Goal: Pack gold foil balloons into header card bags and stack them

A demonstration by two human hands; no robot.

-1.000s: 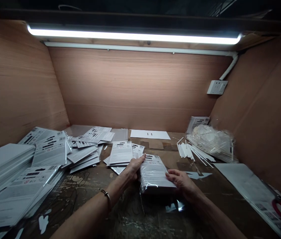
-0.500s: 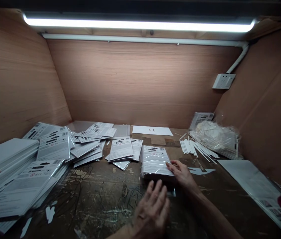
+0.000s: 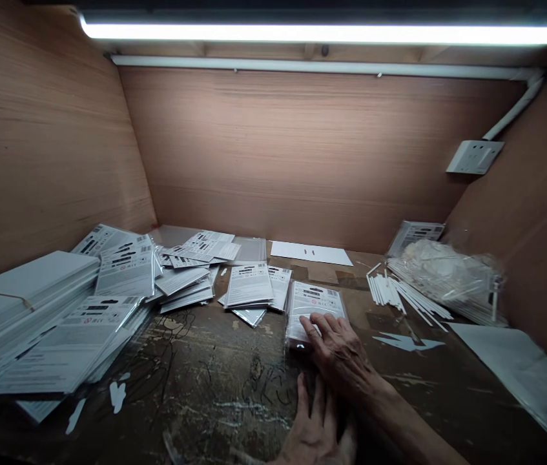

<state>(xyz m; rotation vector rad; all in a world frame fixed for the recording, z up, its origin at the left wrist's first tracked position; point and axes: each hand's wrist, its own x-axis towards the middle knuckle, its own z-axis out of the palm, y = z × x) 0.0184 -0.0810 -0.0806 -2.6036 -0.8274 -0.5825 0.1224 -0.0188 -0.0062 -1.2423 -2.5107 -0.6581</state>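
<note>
A clear-wrapped packet of printed white cards (image 3: 316,298) lies on the dark worktable in front of me. Across the packet's near right part rests my right hand (image 3: 343,352), palm down, its fingers extended over the wrap and not gripping. Just below, closer to me, my left hand (image 3: 319,426) has its fingers stretched forward, near the packet's front end. Whether the left fingertips touch the plastic wrap is unclear, as that spot is dark and partly covered by the right hand.
Wrapped card packs (image 3: 248,285) lie left of the packet, with larger piles (image 3: 125,268) and banded white card stacks (image 3: 35,278) further left. Thin white sticks (image 3: 384,290), a clear plastic bag (image 3: 452,268) and a white sheet (image 3: 500,355) are on the right. Paper scraps (image 3: 117,395) lie near the front.
My right hand has moved from the packet's right edge onto its top. My left hand has shifted slightly right and closer to me. The camera view has turned slightly left.
</note>
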